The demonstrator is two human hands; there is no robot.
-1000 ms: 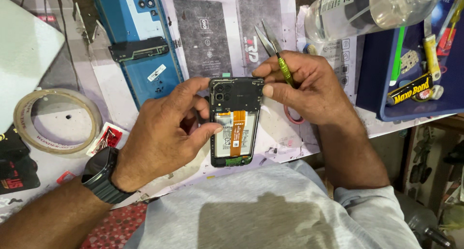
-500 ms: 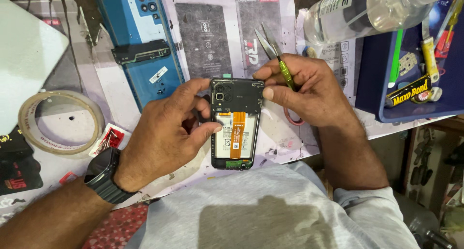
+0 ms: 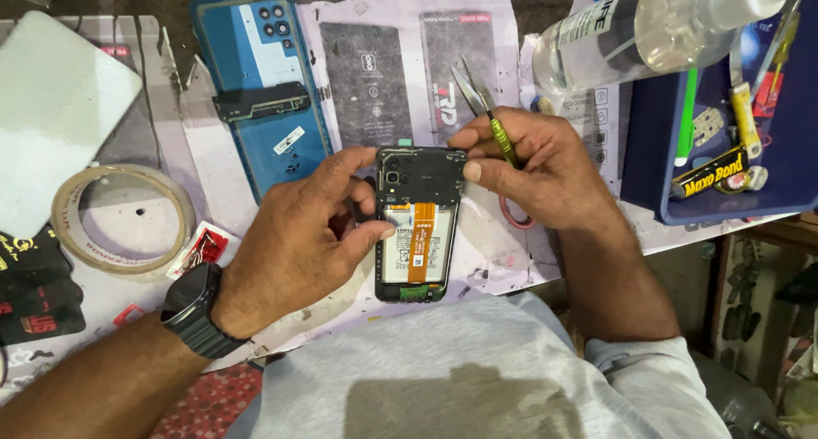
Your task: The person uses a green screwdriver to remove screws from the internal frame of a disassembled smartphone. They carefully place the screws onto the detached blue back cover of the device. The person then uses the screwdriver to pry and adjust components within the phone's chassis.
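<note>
Both hands are gripping an opened phone (image 3: 414, 235), its orange ribbon cable showing; the right hand (image 3: 545, 171) is also pinching tweezers (image 3: 487, 115), the left hand (image 3: 298, 235) clasping the frame.

Your left hand (image 3: 302, 235) and right hand (image 3: 545, 166) are bare. You wear a black wristwatch (image 3: 194, 307) on your left wrist and a light grey short-sleeved shirt (image 3: 477, 371).

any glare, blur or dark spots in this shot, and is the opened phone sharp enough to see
Head view: soft, even light; the opened phone between the left hand and the right hand is sharp, its orange flex strip clear. The clear plastic bottle at the top edge shows bright glare and looks stretched. The area under the bench at lower right is dark and murky.
</note>
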